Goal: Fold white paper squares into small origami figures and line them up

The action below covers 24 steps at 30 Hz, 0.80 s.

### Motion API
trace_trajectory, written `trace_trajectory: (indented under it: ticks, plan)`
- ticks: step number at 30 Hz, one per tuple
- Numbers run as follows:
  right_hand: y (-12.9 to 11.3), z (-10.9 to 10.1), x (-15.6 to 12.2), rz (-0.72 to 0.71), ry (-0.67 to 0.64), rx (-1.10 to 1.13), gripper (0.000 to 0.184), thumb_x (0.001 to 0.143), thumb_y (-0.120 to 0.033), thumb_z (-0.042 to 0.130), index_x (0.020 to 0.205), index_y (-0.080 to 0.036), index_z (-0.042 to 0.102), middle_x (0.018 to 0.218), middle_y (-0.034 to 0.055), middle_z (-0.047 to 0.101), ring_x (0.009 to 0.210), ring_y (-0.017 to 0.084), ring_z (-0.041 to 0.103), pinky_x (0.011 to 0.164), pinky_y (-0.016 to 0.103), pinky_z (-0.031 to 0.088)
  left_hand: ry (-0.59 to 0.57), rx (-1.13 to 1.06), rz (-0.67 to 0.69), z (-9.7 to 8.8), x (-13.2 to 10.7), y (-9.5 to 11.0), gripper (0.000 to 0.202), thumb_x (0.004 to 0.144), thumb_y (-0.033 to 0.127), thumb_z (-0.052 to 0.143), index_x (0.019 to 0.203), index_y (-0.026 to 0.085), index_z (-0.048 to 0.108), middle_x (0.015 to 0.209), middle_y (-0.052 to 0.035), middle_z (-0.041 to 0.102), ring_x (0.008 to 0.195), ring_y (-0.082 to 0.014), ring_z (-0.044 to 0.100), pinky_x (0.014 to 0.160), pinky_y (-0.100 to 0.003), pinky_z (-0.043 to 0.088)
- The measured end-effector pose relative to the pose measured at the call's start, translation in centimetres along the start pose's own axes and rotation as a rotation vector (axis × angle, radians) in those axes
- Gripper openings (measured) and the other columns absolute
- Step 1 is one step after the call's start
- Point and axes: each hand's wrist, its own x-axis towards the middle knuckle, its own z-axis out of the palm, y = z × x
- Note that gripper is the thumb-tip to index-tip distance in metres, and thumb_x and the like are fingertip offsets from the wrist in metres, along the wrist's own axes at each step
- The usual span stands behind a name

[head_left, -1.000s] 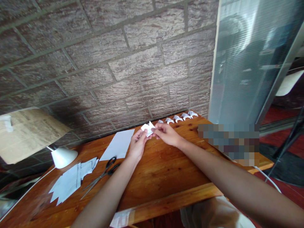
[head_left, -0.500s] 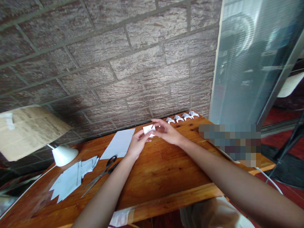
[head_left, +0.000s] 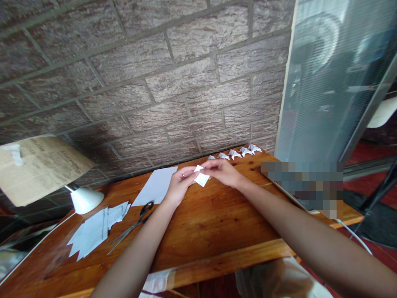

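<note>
A small folded piece of white paper [head_left: 202, 179] is held just above the wooden table [head_left: 211, 223], pinched from both sides. My left hand [head_left: 180, 184] grips its left edge with closed fingers. My right hand [head_left: 221, 170] pinches its upper right edge. Beyond my right hand, a row of several small folded paper shapes [head_left: 235, 154] lies along the table's back edge by the brick wall.
A white sheet [head_left: 155, 187] lies left of my hands, with black-handled scissors [head_left: 136, 223] in front of it. Cut paper scraps [head_left: 96, 229] are piled at the left near a white lamp [head_left: 83, 199]. A white cable [head_left: 353, 236] runs off the right edge.
The paper piece has been turned and flattened into a smaller diamond shape, and both hands have lowered slightly toward the table. The camera has shifted a little.
</note>
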Motion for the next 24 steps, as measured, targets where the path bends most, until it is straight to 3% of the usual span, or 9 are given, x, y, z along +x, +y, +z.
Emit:
trace_trajectory:
  ticks: [3, 10, 19, 24]
  plan:
    - [-0.16, -0.12, -0.03, -0.010, 0.020, 0.036, 0.031, 0.068, -0.038, 0.078, 0.086, -0.014, 0.073, 0.077, 0.0024, 0.073, 0.068, 0.014, 0.064, 0.070, 0.028, 0.051, -0.022, -0.046, -0.027, 0.16, -0.07, 0.37, 0.036, 0.062, 0.031, 0.084, 0.093, 0.018, 0.073, 0.095, -0.0072, 0.075, 0.087, -0.0210, 0.069, 0.088, -0.038, 0.051]
    - [-0.43, -0.45, -0.08, 0.018, -0.045, 0.059, 0.029, 0.067, -0.034, 0.079, 0.090, -0.016, 0.075, 0.083, 0.0035, 0.075, 0.073, 0.014, 0.067, 0.072, 0.028, 0.054, 0.093, -0.182, -0.115, -0.21, 0.05, 0.65, 0.030, 0.052, 0.021, 0.088, 0.079, 0.016, 0.074, 0.081, -0.0041, 0.075, 0.076, -0.0180, 0.069, 0.084, -0.039, 0.054]
    - [-0.70, -0.80, -0.10, 0.161, -0.010, 0.087, 0.032, 0.062, -0.033, 0.082, 0.088, -0.015, 0.077, 0.084, 0.0051, 0.075, 0.075, 0.015, 0.068, 0.069, 0.029, 0.057, 0.071, -0.189, -0.121, 0.02, 0.09, 0.43, 0.032, 0.060, 0.027, 0.086, 0.088, 0.015, 0.074, 0.090, -0.0072, 0.075, 0.083, -0.0188, 0.069, 0.091, -0.039, 0.052]
    - [0.03, -0.53, 0.06, 0.051, 0.028, -0.065, 0.028, 0.064, -0.038, 0.079, 0.082, -0.015, 0.077, 0.075, 0.0035, 0.074, 0.065, 0.014, 0.065, 0.065, 0.028, 0.055, 0.131, -0.225, -0.177, 0.36, 0.06, 0.04, 0.033, 0.063, 0.024, 0.084, 0.092, 0.016, 0.072, 0.093, -0.0066, 0.075, 0.085, -0.0180, 0.069, 0.091, -0.038, 0.052]
